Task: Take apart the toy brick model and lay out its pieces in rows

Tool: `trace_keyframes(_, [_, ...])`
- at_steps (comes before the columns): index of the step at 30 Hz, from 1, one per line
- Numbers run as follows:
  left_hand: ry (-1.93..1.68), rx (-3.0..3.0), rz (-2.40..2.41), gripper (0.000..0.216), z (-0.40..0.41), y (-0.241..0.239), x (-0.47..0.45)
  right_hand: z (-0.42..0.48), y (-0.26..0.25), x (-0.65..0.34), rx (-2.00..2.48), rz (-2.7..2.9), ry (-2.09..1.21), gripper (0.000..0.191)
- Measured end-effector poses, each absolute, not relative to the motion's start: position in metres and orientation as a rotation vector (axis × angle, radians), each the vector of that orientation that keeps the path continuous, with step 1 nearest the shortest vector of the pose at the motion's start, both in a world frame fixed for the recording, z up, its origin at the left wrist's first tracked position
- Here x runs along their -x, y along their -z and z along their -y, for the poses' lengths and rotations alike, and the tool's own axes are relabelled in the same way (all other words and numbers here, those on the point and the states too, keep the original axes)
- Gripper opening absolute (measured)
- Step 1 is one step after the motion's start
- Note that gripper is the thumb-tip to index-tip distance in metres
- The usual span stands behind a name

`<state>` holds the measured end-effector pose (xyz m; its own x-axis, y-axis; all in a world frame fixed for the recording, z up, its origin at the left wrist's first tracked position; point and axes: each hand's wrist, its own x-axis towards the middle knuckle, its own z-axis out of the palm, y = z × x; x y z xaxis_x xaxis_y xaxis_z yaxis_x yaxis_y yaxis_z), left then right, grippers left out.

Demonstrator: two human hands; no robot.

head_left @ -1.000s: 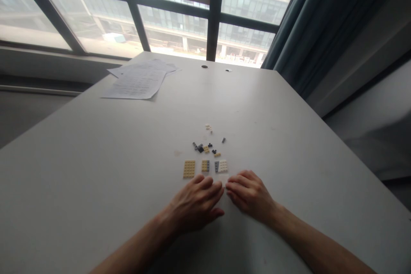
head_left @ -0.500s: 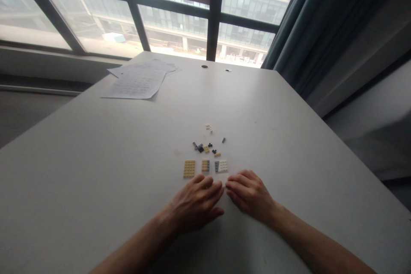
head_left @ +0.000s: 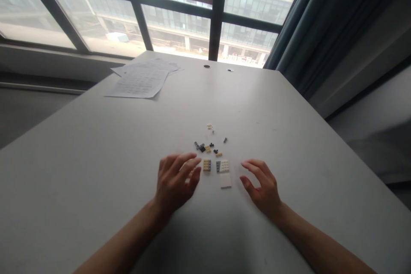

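My left hand [head_left: 178, 180] hovers with fingers curved and thumb apart, just left of a small tan-and-grey toy brick plate [head_left: 207, 165]. It hides the spot where a larger tan plate lay. My right hand [head_left: 261, 184] is open, its thumb and fingers spread, with nothing between them. Left of it lies a smooth white tile [head_left: 225, 180], flat on the table. Directly behind that tile sit a dark grey wedge plate [head_left: 218, 166] and a white studded plate [head_left: 224, 165], side by side.
Several loose black, grey and tan pieces [head_left: 202, 147] lie behind the plates. Small white pieces [head_left: 209, 126] and a single grey piece [head_left: 225, 140] are farther back. Printed papers [head_left: 138, 79] rest at the back left of the white table [head_left: 272, 102], before the window.
Both hands have moved apart, uncovering the white tile between them. My left hand went left and forward over the tan plate's spot; my right hand shifted right and opened.
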<state>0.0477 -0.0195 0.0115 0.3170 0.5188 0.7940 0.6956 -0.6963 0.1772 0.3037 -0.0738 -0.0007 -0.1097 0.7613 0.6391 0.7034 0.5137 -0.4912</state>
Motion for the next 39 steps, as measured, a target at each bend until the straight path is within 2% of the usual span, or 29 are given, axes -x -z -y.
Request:
trace_keyframes(7, [1.556, 2.205, 1.478, 0.013, 0.005, -0.004, -0.04, 0.075, 0.002, -0.299, 1.111, 1.984, -0.062, 0.027])
trace_keyframes(19, [1.501, 2.204, 1.813, 0.013, -0.008, -0.006, -0.039, 0.071, 0.001, -0.298, 1.122, 1.944, -0.109, 0.022])
trace_keyframes(22, [1.33, 2.377, 1.796, 0.02, -0.024, -0.015, -0.043, 0.068, 0.002, -0.297, 1.146, 1.926, -0.131, 0.019])
trace_keyframes(27, [0.655, 2.773, 1.594, 0.04, -0.076, -0.021, -0.064, 0.068, 0.004, -0.297, 1.155, 1.903, -0.155, 0.018])
trace_keyframes(31, [0.563, 2.846, 1.506, 0.045, -0.108, -0.012, -0.087, 0.068, 0.004, -0.296, 1.147, 1.915, -0.166, 0.017])
trace_keyframes(35, [0.526, 2.867, 1.457, 0.03, -0.12, -0.008, -0.099, 0.068, 0.005, -0.296, 1.151, 1.933, -0.178, 0.018])
trace_keyframes(39, [0.51, 2.865, 1.463, 0.026, -0.12, -0.011, -0.095, 0.068, 0.006, -0.296, 1.148, 1.941, -0.183, 0.018])
